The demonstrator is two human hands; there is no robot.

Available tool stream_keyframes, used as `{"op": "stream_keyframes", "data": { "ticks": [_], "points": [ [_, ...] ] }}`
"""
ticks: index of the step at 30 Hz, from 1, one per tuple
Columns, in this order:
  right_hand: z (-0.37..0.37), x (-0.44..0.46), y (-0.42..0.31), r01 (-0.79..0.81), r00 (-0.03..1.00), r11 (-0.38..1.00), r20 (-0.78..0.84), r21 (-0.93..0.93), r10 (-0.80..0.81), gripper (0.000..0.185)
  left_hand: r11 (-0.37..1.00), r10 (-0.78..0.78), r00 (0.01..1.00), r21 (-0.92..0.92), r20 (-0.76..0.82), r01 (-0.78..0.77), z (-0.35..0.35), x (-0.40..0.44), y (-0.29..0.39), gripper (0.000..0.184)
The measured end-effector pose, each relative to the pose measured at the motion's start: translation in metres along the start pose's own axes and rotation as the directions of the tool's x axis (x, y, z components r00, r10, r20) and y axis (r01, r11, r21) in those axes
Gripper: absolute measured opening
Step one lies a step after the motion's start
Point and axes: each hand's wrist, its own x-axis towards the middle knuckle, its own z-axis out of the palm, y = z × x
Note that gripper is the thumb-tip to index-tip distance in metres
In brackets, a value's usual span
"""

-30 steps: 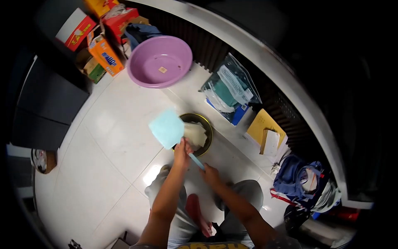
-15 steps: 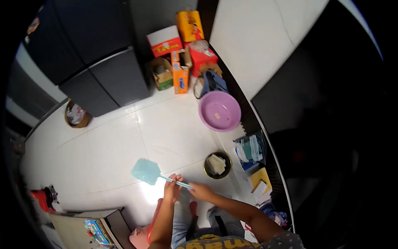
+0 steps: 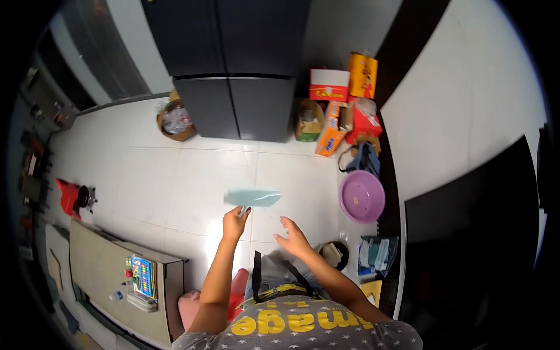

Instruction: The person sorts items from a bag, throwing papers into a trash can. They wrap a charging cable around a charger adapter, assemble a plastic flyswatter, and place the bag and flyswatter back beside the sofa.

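Observation:
A pale blue-green fly swatter (image 3: 256, 198) with a flat, wide head is held out in front of me above the tiled floor. My left hand (image 3: 234, 224) is closed around its handle, close under the head; most of the handle is hidden from view. To the right, my right hand (image 3: 295, 238) is empty, with thumb and fingers spread, a little apart from the swatter. Just beyond my right forearm stands a round dark bin (image 3: 344, 255), partly covered by the arm, with pale paper-like pieces inside.
A purple basin (image 3: 363, 196) rests at the right, below several boxes (image 3: 329, 87). The dark refrigerator (image 3: 262, 108) stands ahead, with a basket (image 3: 176, 121) of plastic bags beside it. At lower left is a cabinet (image 3: 105, 251); a large dark screen (image 3: 461, 245) is at right.
My right hand has let go of the handle and opened. My left hand now grips the swatter, whose head has turned to a flatter angle. The view has turned and shifted.

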Motion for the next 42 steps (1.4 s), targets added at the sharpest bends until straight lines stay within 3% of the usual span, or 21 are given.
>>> {"op": "stream_keyframes", "data": {
  "ticks": [1,2,4,8,10,11,14,15,16,18,20,22,25,29,33,35,37,38,40,41,42],
  "points": [
    [-0.001,0.010,-0.011,-0.028,0.997,0.992,0.069,0.121,0.020,0.064,0.985,0.128,0.989,0.128,-0.074,-0.118,-0.008,0.002,0.001,0.014],
    [0.001,0.022,-0.018,-0.022,0.996,0.992,0.091,0.124,0.010,0.064,0.966,0.254,0.959,0.088,-0.125,-0.244,-0.013,0.001,0.002,0.013],
    [0.009,0.041,-0.028,0.045,0.984,0.952,0.153,0.304,-0.095,0.066,0.978,0.204,0.972,0.066,-0.114,-0.197,-0.008,0.000,-0.008,0.013],
    [0.035,0.095,-0.047,0.088,0.963,0.943,0.213,0.322,-0.163,0.061,0.983,0.055,0.998,0.177,-0.008,-0.052,0.007,0.016,-0.002,0.021],
    [0.047,0.125,-0.057,0.013,0.990,0.948,0.130,0.318,-0.057,0.053,0.994,0.006,1.000,0.106,0.008,-0.007,0.003,0.035,0.026,0.023],
    [0.046,0.142,-0.067,0.009,0.997,0.969,0.069,0.248,-0.027,0.037,0.992,0.036,0.997,0.124,-0.064,-0.028,0.003,0.046,0.033,0.017],
    [0.054,0.206,-0.045,0.000,0.994,0.967,0.102,0.256,-0.027,0.027,0.995,0.056,0.986,0.095,-0.154,-0.042,-0.011,0.086,0.033,0.015],
    [0.050,0.223,-0.062,-0.063,0.989,0.918,0.149,0.390,0.005,0.019,0.997,0.044,0.985,0.076,-0.165,-0.032,-0.024,0.098,0.037,0.014],
    [0.051,0.244,-0.070,-0.060,0.984,0.920,0.179,0.388,-0.011,0.019,0.997,0.023,0.981,0.079,-0.190,-0.008,-0.036,0.111,0.032,0.014],
    [0.049,0.283,-0.084,-0.047,0.979,0.839,0.194,0.542,-0.070,0.017,1.000,-0.007,0.995,0.017,-0.099,0.009,-0.062,0.127,0.020,0.021],
    [0.047,0.322,-0.109,-0.058,0.977,0.829,0.202,0.556,-0.068,0.017,1.000,0.030,0.989,0.007,-0.148,-0.029,-0.078,0.135,-0.014,0.024],
    [0.049,0.357,-0.138,-0.069,0.978,0.815,0.202,0.576,-0.060,0.016,0.995,-0.096,0.983,-0.053,-0.156,0.089,-0.106,0.137,-0.037,0.027],
    [0.072,0.408,-0.176,-0.122,0.989,0.687,0.147,0.717,0.022,0.018,0.973,-0.230,0.967,-0.061,-0.114,0.224,-0.150,0.150,-0.085,0.030],
    [0.127,0.469,-0.207,-0.048,0.998,0.658,0.062,0.752,0.002,0.020,0.988,-0.154,0.971,0.000,-0.181,0.156,-0.214,0.188,-0.156,0.031],
    [0.202,0.510,-0.247,-0.033,0.999,0.659,0.030,0.751,0.016,0.020,0.973,-0.227,0.968,-0.075,-0.111,0.219,-0.301,0.222,-0.202,0.027],
    [0.242,0.523,-0.274,-0.096,0.991,0.705,0.136,0.703,0.000,0.022,0.968,-0.237,0.966,-0.108,-0.106,0.226,-0.339,0.238,-0.218,0.026],
    [0.289,0.533,-0.304,-0.091,0.959,0.730,0.258,0.678,-0.120,0.022,0.958,-0.230,0.965,-0.201,-0.124,0.203,-0.369,0.259,-0.246,0.025],
    [0.308,0.541,-0.318,-0.083,0.962,0.732,0.247,0.676,-0.118,0.022,0.960,-0.220,0.968,-0.205,-0.118,0.193,-0.381,0.275,-0.261,0.025],
    [0.339,0.544,-0.343,-0.107,0.915,0.709,0.349,0.697,-0.204,0.023,0.984,-0.177,0.980,0.002,-0.090,0.178,-0.399,0.296,-0.286,0.024],
    [0.354,0.550,-0.350,-0.120,0.915,0.706,0.354,0.698,-0.195,0.023,0.970,-0.231,0.973,0.071,-0.014,0.231,-0.408,0.312,-0.298,0.027],
    [0.370,0.558,-0.358,-0.049,0.912,0.762,0.340,0.646,-0.230,0.019,0.967,-0.241,0.970,0.076,-0.010,0.241,-0.417,0.326,-0.309,0.027]
  ]
}}
